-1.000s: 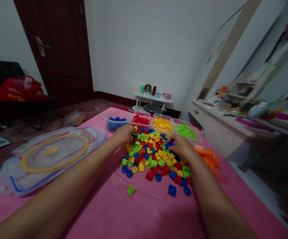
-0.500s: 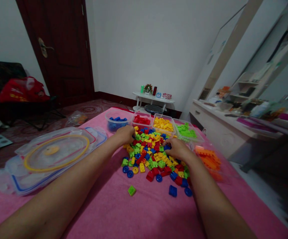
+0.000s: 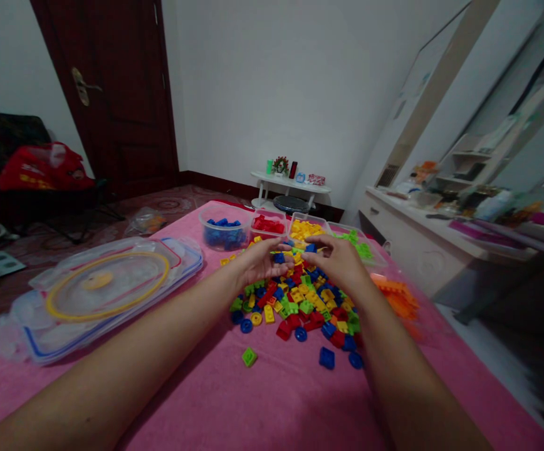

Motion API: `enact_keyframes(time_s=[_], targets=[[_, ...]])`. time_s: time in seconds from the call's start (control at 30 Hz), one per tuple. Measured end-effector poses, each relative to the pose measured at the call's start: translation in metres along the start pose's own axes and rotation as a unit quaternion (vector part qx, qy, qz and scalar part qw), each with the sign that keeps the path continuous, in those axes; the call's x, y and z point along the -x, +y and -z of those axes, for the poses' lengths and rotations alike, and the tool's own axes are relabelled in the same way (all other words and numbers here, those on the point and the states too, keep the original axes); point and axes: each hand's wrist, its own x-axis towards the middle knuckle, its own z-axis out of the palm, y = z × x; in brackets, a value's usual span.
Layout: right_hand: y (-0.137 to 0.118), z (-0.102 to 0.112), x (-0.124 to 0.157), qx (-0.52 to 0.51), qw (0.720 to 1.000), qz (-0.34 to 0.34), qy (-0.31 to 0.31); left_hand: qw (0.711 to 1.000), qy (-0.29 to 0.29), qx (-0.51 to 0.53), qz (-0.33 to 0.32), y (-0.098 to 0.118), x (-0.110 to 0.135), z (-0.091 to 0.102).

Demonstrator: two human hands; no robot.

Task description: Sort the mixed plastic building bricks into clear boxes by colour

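Note:
Over a mixed heap of toy building bricks [image 3: 295, 300], both hands are raised and face each other. My left hand [image 3: 259, 260], palm turned up, has a blue brick [image 3: 279, 257] among its curved fingers. Between the thumb and fingers of my right hand [image 3: 340, 259] is another blue brick [image 3: 310, 248]. Beyond the hands stand clear tubs: a round one with blue bricks [image 3: 225, 235], one with red bricks [image 3: 268, 224], one with yellow bricks [image 3: 304, 228]. The green bricks [image 3: 356, 241] lie in a tub partly covered by my right hand.
Stacked clear lids [image 3: 107, 288] lie on the left of the pink cloth [image 3: 234, 401]. Orange bricks [image 3: 398, 297] fill a clear container at the right. A loose green brick [image 3: 249, 357] and blue brick [image 3: 327, 358] lie near me. A dressing table [image 3: 422, 232] stands at the right.
Both hands have lifted from the heap and come closer together. The left has moved right and turned its palm up; a blue brick now shows at each hand.

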Motion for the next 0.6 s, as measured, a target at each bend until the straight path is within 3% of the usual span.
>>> enact_keyframes(time_s=[0.07, 0.13, 0.2, 0.27, 0.33, 0.43, 0.5, 0.6], targets=[[-0.008, -0.007, 0.001, -0.074, 0.997, 0.016, 0.008, 0.999, -0.038, 0.024, 0.019, 0.001, 0.003, -0.001], [-0.008, -0.01, 0.001, -0.075, 0.997, 0.016, 0.008, 0.999, -0.042, 0.009, 0.02, 0.002, 0.006, -0.002], [0.003, -0.009, 0.001, 0.007, 1.0, -0.006, 0.011, 0.998, -0.006, -0.065, -0.01, 0.001, 0.007, -0.001], [0.019, -0.008, 0.001, 0.114, 0.993, -0.034, -0.014, 0.974, 0.042, -0.208, -0.082, -0.001, 0.006, 0.0], [0.036, -0.009, 0.002, 0.196, 0.977, -0.05, -0.069, 0.903, 0.053, -0.391, -0.171, -0.006, 0.004, 0.001], [0.051, -0.013, 0.005, 0.242, 0.958, -0.053, -0.144, 0.741, 0.041, -0.623, -0.247, -0.013, 0.005, -0.002], [0.054, -0.016, 0.006, 0.253, 0.951, -0.059, -0.165, 0.649, 0.055, -0.717, -0.249, -0.016, 0.01, -0.008], [0.052, -0.018, 0.006, 0.267, 0.945, -0.068, -0.174, 0.564, 0.082, -0.791, -0.224, -0.017, 0.019, -0.018]])
